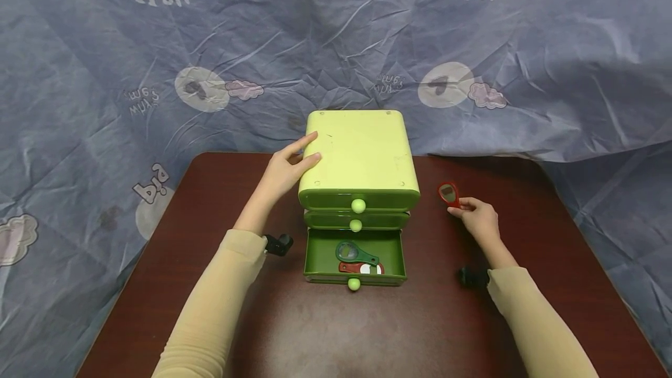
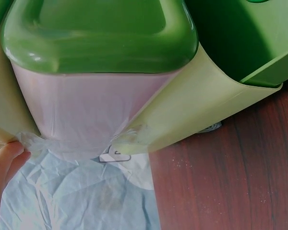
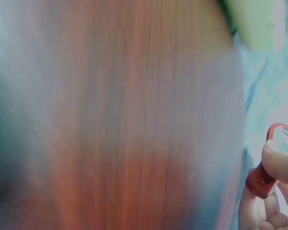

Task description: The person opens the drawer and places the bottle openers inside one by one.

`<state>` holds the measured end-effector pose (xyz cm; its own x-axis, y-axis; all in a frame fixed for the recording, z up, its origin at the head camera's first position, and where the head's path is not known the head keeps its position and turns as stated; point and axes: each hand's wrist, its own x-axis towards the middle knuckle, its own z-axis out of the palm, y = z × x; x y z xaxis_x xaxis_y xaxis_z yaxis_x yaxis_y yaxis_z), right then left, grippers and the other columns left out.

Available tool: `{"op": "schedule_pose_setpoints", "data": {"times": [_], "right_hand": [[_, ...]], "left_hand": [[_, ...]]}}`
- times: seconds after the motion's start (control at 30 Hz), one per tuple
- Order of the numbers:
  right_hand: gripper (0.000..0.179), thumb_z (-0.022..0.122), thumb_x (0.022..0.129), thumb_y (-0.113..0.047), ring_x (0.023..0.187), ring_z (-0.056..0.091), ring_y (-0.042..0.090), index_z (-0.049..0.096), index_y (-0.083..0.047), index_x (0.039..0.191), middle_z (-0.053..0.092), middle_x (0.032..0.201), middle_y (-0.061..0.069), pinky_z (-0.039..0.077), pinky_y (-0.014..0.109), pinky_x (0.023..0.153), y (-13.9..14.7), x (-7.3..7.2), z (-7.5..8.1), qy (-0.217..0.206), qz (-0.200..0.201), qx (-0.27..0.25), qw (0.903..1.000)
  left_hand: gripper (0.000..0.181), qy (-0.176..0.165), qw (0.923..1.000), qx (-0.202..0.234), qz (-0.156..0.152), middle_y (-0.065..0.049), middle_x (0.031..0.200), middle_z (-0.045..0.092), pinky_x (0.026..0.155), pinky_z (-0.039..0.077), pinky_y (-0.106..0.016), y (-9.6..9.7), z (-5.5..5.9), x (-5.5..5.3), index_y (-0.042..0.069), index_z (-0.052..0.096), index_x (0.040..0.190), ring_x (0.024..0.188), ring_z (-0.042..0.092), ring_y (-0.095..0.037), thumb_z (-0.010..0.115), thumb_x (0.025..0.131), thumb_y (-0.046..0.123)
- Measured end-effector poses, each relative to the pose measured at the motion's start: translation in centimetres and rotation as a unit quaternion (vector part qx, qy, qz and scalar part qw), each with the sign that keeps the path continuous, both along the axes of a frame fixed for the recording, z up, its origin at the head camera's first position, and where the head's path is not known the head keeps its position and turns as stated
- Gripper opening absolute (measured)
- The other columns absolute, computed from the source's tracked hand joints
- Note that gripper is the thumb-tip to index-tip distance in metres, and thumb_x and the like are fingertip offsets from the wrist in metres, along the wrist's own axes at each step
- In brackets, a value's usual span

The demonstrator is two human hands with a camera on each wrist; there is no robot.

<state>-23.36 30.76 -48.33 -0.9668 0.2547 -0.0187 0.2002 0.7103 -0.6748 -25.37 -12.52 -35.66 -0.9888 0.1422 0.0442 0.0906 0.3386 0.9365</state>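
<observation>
My right hand [image 1: 479,219] pinches a small red magnifying glass [image 1: 457,203] by its handle, to the right of a drawer cabinet [image 1: 359,150]. Its round rim and clear lens also show in the right wrist view, between thumb and fingers [image 3: 278,177]. My left hand [image 1: 285,171] rests against the upper left side of the yellow-green cabinet, fingers stretched onto its top edge. The bottom drawer [image 1: 320,249] is pulled out. Inside lie a green magnifying glass [image 1: 370,259] and a red one [image 1: 349,267] with a white part, partly under the green one.
Two upper drawers, the top one [image 1: 336,199] and the middle one [image 1: 328,220], are pushed in, each with a round knob. The cabinet stands on a dark red-brown table [image 1: 210,284]. Behind hangs a creased blue-grey cloth [image 1: 336,69] with printed figures.
</observation>
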Motion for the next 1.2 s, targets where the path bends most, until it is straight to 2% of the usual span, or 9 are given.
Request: {"op": "schedule_pose_setpoints", "data": {"times": [0.13, 0.2, 0.37, 0.63, 0.87, 1.1, 1.2], "right_hand": [[0.041, 0.077, 0.087, -0.028, 0.077, 0.056, -0.004, 0.070, -0.001, 0.116, 0.072, 0.099, 0.013, 0.046, 0.019, 0.067, -1.1, 1.9, 1.0, 0.023, 0.043, -0.027, 0.9985], [0.041, 0.077, 0.087, -0.029, 0.073, 0.053, -0.010, 0.070, 0.000, 0.116, 0.073, 0.096, 0.009, 0.047, 0.016, 0.066, -1.7, 2.9, 1.6, 0.021, 0.065, -0.041, 0.9968], [0.040, 0.078, 0.086, -0.029, 0.072, 0.057, -0.005, 0.070, 0.000, 0.112, 0.073, 0.088, 0.002, 0.050, 0.019, 0.064, -2.8, 5.4, 2.8, 0.007, 0.108, -0.063, 0.9921], [0.033, 0.081, 0.082, -0.017, 0.074, 0.064, -0.001, 0.071, 0.002, 0.108, 0.072, 0.092, 0.008, 0.054, 0.020, 0.065, -4.5, 8.3, 4.4, -0.014, 0.173, -0.109, 0.9788], [0.025, 0.082, 0.080, -0.014, 0.075, 0.067, 0.006, 0.075, -0.004, 0.101, 0.069, 0.094, 0.010, 0.056, 0.022, 0.067, -6.9, 9.3, 5.1, 0.005, 0.247, -0.114, 0.9624], [0.022, 0.083, 0.078, -0.011, 0.075, 0.062, 0.004, 0.076, -0.009, 0.098, 0.068, 0.089, 0.001, 0.054, 0.021, 0.066, -9.7, 9.2, 5.3, 0.026, 0.300, -0.065, 0.9512], [0.022, 0.083, 0.078, -0.010, 0.075, 0.062, 0.005, 0.075, -0.007, 0.099, 0.068, 0.088, 0.000, 0.054, 0.022, 0.066, -10.9, 9.0, 5.4, 0.021, 0.318, -0.052, 0.9464]], "left_hand": [[0.053, -0.001, 1.0000, 0.006, -0.003, 0.004, 0.155, 0.041, 0.099, 0.051, -0.044, 0.0, 0.1, 0.0, 0.044, 0.051, 0.141, 0.129, 0.056, -0.022, 0.069, 0.091, 0.045], [0.053, -0.001, 1.0000, 0.007, -0.005, 0.004, 0.155, 0.041, 0.098, 0.052, -0.044, 0.0, 0.1, 0.0, 0.044, 0.051, 0.141, 0.128, 0.057, -0.022, 0.069, 0.091, 0.045], [0.053, -0.001, 1.0000, 0.005, -0.007, 0.004, 0.155, 0.041, 0.096, 0.053, -0.043, 0.0, 0.1, 0.0, 0.045, 0.051, 0.141, 0.128, 0.057, -0.021, 0.068, 0.091, 0.045], [0.054, 0.007, 0.9999, -0.001, -0.007, 0.005, 0.156, 0.040, 0.100, 0.050, -0.044, 0.0, 0.3, -0.1, 0.044, 0.051, 0.142, 0.131, 0.055, -0.022, 0.069, 0.091, 0.046], [0.053, 0.002, 1.0000, 0.005, -0.004, 0.004, 0.155, 0.041, 0.099, 0.051, -0.043, 0.0, 0.2, -0.1, 0.044, 0.052, 0.140, 0.130, 0.056, -0.021, 0.069, 0.090, 0.044], [0.054, 0.004, 1.0000, 0.002, -0.008, 0.004, 0.156, 0.039, 0.101, 0.050, -0.044, 0.0, 0.1, -0.1, 0.044, 0.051, 0.141, 0.132, 0.054, -0.022, 0.069, 0.091, 0.045], [0.053, 0.003, 0.9999, 0.005, -0.009, 0.003, 0.156, 0.039, 0.100, 0.051, -0.044, 0.0, 0.1, -0.1, 0.043, 0.051, 0.141, 0.132, 0.054, -0.022, 0.069, 0.091, 0.044]]}}
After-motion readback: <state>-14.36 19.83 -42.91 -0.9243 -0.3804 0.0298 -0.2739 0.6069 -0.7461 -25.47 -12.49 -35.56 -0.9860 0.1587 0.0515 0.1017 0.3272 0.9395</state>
